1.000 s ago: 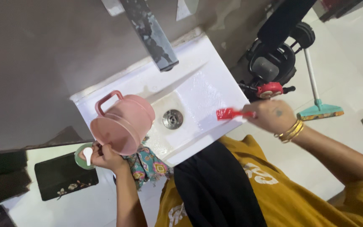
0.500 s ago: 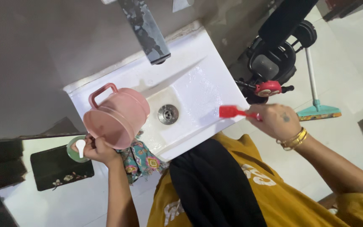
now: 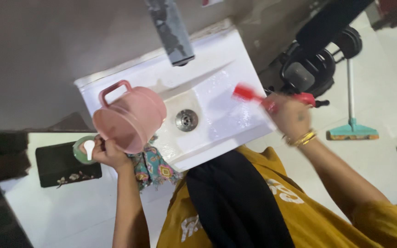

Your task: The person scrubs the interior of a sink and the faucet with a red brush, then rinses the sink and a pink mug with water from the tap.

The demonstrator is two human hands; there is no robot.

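Water could slosh from the tilted mug [image 3: 129, 120] clutched in her left hand [image 3: 108, 154] while her right hand [image 3: 290, 115] grips the brush [image 3: 249, 95].

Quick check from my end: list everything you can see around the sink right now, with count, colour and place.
Sink: one, white, centre, metal drain in the basin.
Pipe: one, dark grey, above the sink.
Pink mug: one, tilted over the sink's left edge.
Red brush: one, blurred, over the sink's right side.
Patterned cloth: one, multicoloured, below the mug.
Green round thing: one, beside the left hand.
Dark mat: one, floor at left.
Ride-on toy: one, black and red, upper right.
Floor wiper: one, teal head, right.
Left hand: holds the mug.
Right hand: holds the brush.
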